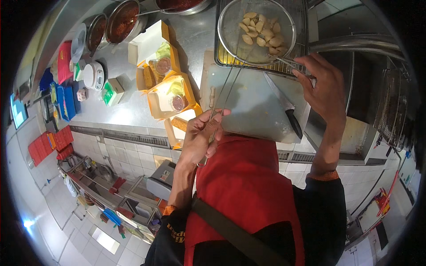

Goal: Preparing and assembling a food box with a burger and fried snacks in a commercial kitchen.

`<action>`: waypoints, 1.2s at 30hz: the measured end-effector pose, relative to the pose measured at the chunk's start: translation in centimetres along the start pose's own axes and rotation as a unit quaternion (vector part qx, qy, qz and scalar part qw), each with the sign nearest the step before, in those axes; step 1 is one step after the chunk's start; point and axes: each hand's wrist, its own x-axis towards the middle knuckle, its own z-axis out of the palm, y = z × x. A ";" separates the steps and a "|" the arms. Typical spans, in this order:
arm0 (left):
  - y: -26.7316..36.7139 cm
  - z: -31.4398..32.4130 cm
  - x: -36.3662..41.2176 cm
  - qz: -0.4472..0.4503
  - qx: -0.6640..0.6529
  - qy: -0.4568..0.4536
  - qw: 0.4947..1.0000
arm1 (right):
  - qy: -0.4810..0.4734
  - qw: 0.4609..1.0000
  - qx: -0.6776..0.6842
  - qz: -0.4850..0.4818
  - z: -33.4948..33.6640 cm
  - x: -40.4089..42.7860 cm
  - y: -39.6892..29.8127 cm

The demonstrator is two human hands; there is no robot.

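Observation:
My left hand [203,133] grips the long wire handle [227,86] of a round mesh strainer. The strainer [255,55] lies over a tray with a wire rack [286,67], where something yellow shows underneath. Pale oval food pieces [261,28] are gathered in the mesh. With my right hand [321,86] I hold slim metal tongs [287,61], whose tips reach inside the strainer's rim beside the lowest pieces. A knife with a black handle [293,123] rests on the cutting board [253,103], between my two hands.
Open takeaway boxes [176,96] with lettuce, sauce cups and fried food stand left of the board. Farther left are a kitchen scale [94,76], small green-and-white boxes [113,92] and a blue bin [66,103]. Bowls of red sauce [122,21] line the back. Fryer baskets [392,106] hang at right.

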 end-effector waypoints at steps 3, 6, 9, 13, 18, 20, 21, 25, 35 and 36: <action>-0.2 -0.1 0.3 -0.003 0.002 0.012 1.000 | 0.011 1.000 0.027 0.005 0.1 -0.3 -0.1; -0.4 -0.4 0.6 0.003 0.000 0.020 1.000 | 0.050 0.999 -0.002 -0.020 -0.4 -0.8 -0.1; -0.4 -0.6 0.6 0.007 -0.001 0.027 1.000 | 0.106 0.994 0.035 0.003 -1.4 -1.3 -0.5; -0.1 -1.2 0.4 0.000 -0.006 0.030 1.000 | 0.132 0.990 0.012 0.043 -1.5 -1.2 0.9; -0.3 -2.0 0.4 0.006 -0.017 0.039 0.999 | 0.238 0.967 0.004 0.094 -0.2 -2.3 1.9; -0.5 -2.5 -0.2 0.007 -0.017 0.044 0.999 | 0.256 0.959 0.020 0.120 0.9 -2.9 2.0; -0.5 -2.7 -0.6 0.007 -0.017 0.049 0.999 | 0.272 0.951 0.037 0.146 1.4 -3.1 1.9; -0.5 -3.4 -1.3 0.010 -0.045 0.045 0.998 | 0.313 0.904 0.222 0.189 3.1 -3.5 0.5; -1.3 -6.1 -2.7 0.046 -0.061 -0.017 0.997 | 0.034 0.538 0.826 0.165 7.1 -5.1 -0.6; -1.4 -6.5 -3.0 0.045 -0.062 -0.020 0.997 | 0.011 0.629 0.752 0.198 6.1 -4.9 -0.4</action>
